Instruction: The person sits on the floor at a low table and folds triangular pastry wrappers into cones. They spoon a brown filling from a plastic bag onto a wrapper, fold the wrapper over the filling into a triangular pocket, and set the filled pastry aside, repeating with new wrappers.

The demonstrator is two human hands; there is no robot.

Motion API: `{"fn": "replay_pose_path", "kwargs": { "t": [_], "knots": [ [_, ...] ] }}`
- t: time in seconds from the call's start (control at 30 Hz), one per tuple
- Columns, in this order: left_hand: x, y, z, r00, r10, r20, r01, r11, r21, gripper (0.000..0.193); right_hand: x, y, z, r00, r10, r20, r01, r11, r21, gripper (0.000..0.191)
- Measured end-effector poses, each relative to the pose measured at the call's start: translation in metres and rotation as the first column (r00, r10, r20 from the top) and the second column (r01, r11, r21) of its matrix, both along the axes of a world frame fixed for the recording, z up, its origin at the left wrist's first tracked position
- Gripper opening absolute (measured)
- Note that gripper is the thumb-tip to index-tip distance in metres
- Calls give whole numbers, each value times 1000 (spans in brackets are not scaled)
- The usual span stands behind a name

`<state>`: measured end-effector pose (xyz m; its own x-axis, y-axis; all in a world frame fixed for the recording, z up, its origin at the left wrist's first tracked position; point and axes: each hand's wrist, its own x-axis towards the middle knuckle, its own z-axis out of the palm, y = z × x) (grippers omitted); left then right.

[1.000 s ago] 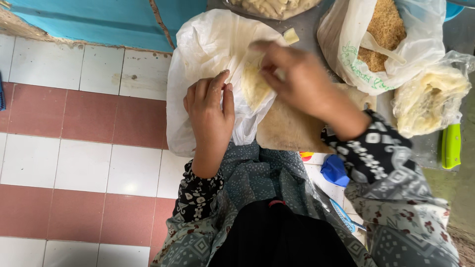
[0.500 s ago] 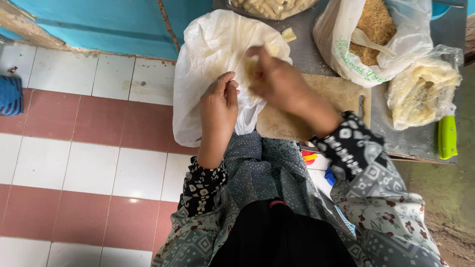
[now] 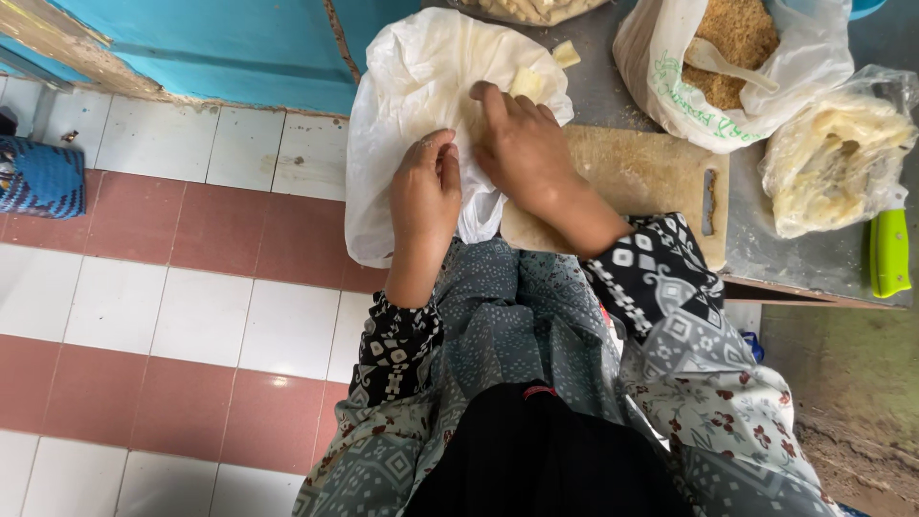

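Fingers [image 3: 493, 101] of right hand [image 3: 522, 153] buried in white bag [image 3: 402, 86].

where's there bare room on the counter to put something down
Bare board right of the right hand, before its handle slot. A grey strip lies between white bag and crumb bag. Crowded right: shreds bag, green handle. Left hand holds the white bag.

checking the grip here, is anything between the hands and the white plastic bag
Nothing visible is. The left hand lies flat on the white plastic bag and the right hand presses on it beside a pale food piece. The wooden cutting board lies partly under the right hand and wrist, not between hand and bag.
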<state>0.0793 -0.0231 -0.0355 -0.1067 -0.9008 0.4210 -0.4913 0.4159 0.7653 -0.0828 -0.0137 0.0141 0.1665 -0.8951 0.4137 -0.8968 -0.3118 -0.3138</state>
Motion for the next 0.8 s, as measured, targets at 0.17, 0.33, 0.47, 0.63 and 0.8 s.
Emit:
{"fn": "replay_pose_path", "kwargs": {
  "t": [0.17,0.33,0.47,0.63,0.8],
  "knots": [
    [-1,5,6,999,-9,42,7,999,53,17,-3,-11,-9,983,-77,165,68,996,64,60],
    [-4,17,27,995,-97,-31,95,993,-71,18,-41,9,1,188,-33,982,-120,991,56,57],
    [-20,31,43,955,-219,-200,213,976,-51,23,-63,38,14,99,43,994,-219,975,-20,54],
    [-41,46,42,764,-391,-514,488,871,63,33,-51,67,24,33,-25,999,-214,976,32,53],
    [-42,52,19,618,-301,-726,622,752,217,38,-27,88,22,445,44,894,-95,995,-2,55]
  ]
}}
